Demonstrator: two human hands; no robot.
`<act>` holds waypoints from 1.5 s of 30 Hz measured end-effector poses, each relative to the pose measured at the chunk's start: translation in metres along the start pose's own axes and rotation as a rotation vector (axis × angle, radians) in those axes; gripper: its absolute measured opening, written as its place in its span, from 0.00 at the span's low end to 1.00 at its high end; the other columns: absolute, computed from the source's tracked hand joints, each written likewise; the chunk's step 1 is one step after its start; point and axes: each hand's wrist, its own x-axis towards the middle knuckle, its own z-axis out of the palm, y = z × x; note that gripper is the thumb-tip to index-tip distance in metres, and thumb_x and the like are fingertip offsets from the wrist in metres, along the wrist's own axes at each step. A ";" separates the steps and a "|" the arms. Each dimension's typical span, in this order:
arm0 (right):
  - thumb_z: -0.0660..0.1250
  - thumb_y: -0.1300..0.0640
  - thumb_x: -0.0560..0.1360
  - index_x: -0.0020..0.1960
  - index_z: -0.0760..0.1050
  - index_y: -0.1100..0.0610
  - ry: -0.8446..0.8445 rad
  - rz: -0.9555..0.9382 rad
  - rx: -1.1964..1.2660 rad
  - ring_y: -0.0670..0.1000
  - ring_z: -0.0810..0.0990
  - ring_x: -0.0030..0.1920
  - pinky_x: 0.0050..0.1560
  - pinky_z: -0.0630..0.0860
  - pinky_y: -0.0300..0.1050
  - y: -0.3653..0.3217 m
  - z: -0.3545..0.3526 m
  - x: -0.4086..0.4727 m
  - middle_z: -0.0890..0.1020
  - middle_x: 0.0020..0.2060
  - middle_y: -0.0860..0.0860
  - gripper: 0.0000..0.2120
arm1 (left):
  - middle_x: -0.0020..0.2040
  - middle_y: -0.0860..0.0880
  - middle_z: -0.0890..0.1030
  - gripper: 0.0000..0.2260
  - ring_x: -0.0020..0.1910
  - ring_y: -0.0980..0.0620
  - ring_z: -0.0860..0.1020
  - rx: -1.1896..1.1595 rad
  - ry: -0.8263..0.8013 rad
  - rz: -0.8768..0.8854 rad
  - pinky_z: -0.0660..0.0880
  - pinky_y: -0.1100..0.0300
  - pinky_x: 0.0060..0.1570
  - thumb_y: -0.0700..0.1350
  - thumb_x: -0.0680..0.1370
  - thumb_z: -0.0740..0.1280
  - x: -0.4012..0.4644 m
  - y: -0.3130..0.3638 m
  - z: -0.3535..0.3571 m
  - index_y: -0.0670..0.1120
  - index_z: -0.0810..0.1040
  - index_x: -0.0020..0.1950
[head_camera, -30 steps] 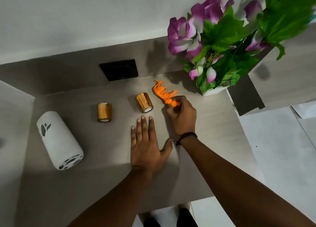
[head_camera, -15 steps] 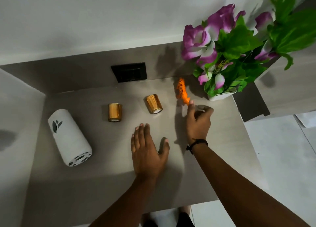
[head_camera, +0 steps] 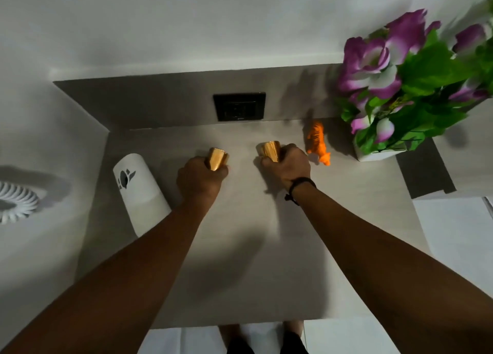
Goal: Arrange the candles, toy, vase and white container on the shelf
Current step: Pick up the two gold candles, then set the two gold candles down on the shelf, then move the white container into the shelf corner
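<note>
Your left hand [head_camera: 198, 179] and right hand [head_camera: 286, 163] each have fingers clamped on a gold candle [head_camera: 217, 158], with the toy [head_camera: 317, 144] just right of your right fingers.

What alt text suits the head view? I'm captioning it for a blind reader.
A person's left hand and right hand each grip a gold candle on a grey shelf. An orange toy tiger stands beside a white vase of purple flowers on the right; a white container stands on the left.

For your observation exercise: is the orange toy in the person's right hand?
No, the right hand grips a gold candle; the orange toy stands apart.
</note>
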 end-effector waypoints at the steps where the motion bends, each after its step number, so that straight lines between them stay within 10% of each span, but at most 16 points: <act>1: 0.78 0.43 0.75 0.68 0.78 0.61 0.024 -0.024 0.033 0.55 0.84 0.56 0.58 0.82 0.51 0.001 0.003 0.000 0.85 0.58 0.57 0.29 | 0.50 0.44 0.88 0.22 0.52 0.40 0.86 -0.021 0.024 -0.007 0.82 0.44 0.59 0.63 0.76 0.77 0.001 0.001 0.003 0.45 0.87 0.55; 6: 0.77 0.49 0.76 0.69 0.74 0.56 0.147 -0.129 0.267 0.45 0.80 0.54 0.55 0.79 0.33 0.010 0.025 0.000 0.80 0.57 0.47 0.26 | 0.60 0.48 0.87 0.25 0.67 0.41 0.80 -0.181 0.155 -0.011 0.70 0.39 0.71 0.64 0.75 0.77 0.003 0.007 0.026 0.52 0.83 0.67; 11: 0.76 0.48 0.76 0.71 0.73 0.53 0.179 -0.174 0.245 0.58 0.79 0.66 0.66 0.81 0.58 0.017 0.041 0.016 0.83 0.64 0.52 0.27 | 0.72 0.44 0.80 0.27 0.80 0.43 0.69 -0.088 0.250 -0.005 0.60 0.44 0.70 0.62 0.76 0.77 0.009 0.007 0.050 0.50 0.81 0.70; 18: 0.74 0.34 0.76 0.83 0.58 0.47 0.217 -0.142 0.191 0.55 0.67 0.81 0.79 0.68 0.54 0.027 0.052 -0.006 0.67 0.81 0.53 0.44 | 0.82 0.39 0.71 0.44 0.85 0.41 0.65 0.043 0.331 -0.032 0.63 0.41 0.77 0.67 0.78 0.72 -0.020 0.005 0.059 0.44 0.65 0.86; 24: 0.47 0.37 0.86 0.88 0.51 0.44 -0.072 -0.569 -0.621 0.59 0.55 0.87 0.84 0.54 0.63 0.044 0.072 -0.086 0.55 0.88 0.53 0.32 | 0.89 0.38 0.55 0.44 0.89 0.37 0.49 0.258 0.226 0.060 0.52 0.39 0.87 0.61 0.82 0.68 -0.071 -0.014 0.018 0.43 0.51 0.89; 29: 0.38 0.30 0.85 0.87 0.37 0.38 -0.144 -0.559 -0.733 0.58 0.43 0.88 0.85 0.44 0.67 0.041 0.072 -0.079 0.44 0.88 0.49 0.33 | 0.89 0.34 0.51 0.45 0.89 0.33 0.47 0.379 0.396 0.031 0.44 0.37 0.86 0.63 0.81 0.67 -0.052 -0.048 -0.070 0.41 0.54 0.89; 35: 0.38 0.30 0.85 0.86 0.35 0.37 -0.153 -0.536 -0.742 0.58 0.42 0.88 0.85 0.45 0.67 0.037 0.071 -0.082 0.45 0.88 0.50 0.33 | 0.80 0.36 0.70 0.38 0.79 0.32 0.69 0.072 0.069 -0.528 0.65 0.38 0.81 0.62 0.82 0.67 -0.025 -0.094 -0.131 0.38 0.63 0.82; 40: 0.39 0.30 0.85 0.87 0.36 0.37 -0.161 -0.535 -0.766 0.58 0.43 0.88 0.85 0.45 0.67 0.035 0.070 -0.084 0.45 0.89 0.50 0.33 | 0.70 0.40 0.82 0.34 0.66 0.36 0.82 -0.210 -0.155 -0.485 0.80 0.41 0.68 0.56 0.75 0.81 -0.010 -0.111 -0.136 0.41 0.75 0.75; 45: 0.41 0.30 0.85 0.87 0.39 0.37 -0.180 -0.529 -0.772 0.58 0.44 0.88 0.85 0.47 0.67 0.032 0.067 -0.084 0.47 0.89 0.50 0.33 | 0.63 0.44 0.85 0.37 0.60 0.39 0.85 -0.190 0.015 -0.497 0.84 0.45 0.62 0.61 0.66 0.84 -0.002 -0.104 -0.116 0.45 0.80 0.69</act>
